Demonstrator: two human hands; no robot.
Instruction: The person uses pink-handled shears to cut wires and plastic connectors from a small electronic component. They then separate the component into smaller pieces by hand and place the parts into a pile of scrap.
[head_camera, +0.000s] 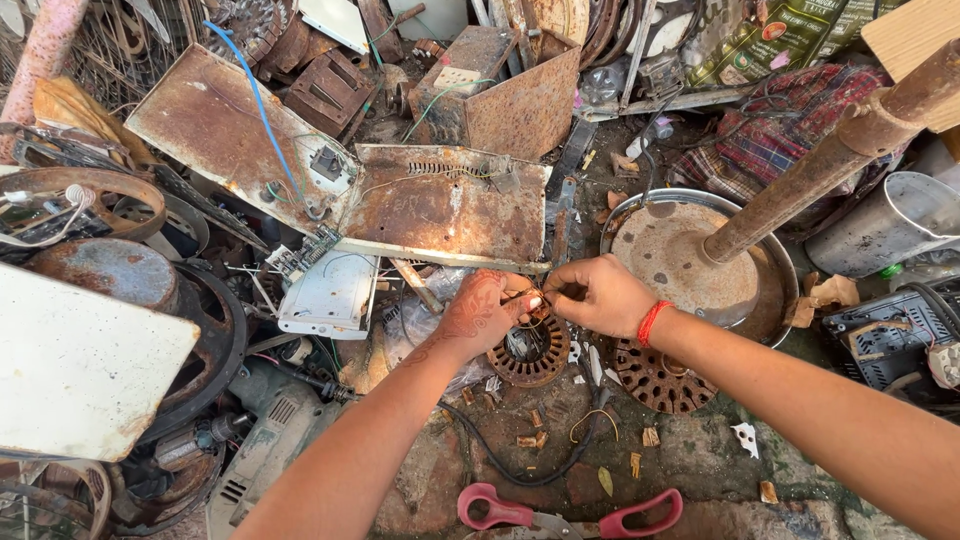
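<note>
Where the two hands pinch together, the left hand (480, 312) bears a dark reddish-brown henna pattern across its back, and the right hand (597, 295) wears a bright red thread band (652, 322) at the wrist. Directly under the grip sits a rust-brown round motor core (530, 355) with dark slots; a second core (657, 375), just right of it, shows the same rusty brown. Above the grip, the metal panel (440, 205) is mottled orange-brown rust with pale edges. Left of the grip lies a white plastic cover (330, 295). Below the grip, scissors (570, 515) show pinkish-red handles. Up and right lies a red-and-green plaid cloth (770, 140).
</note>
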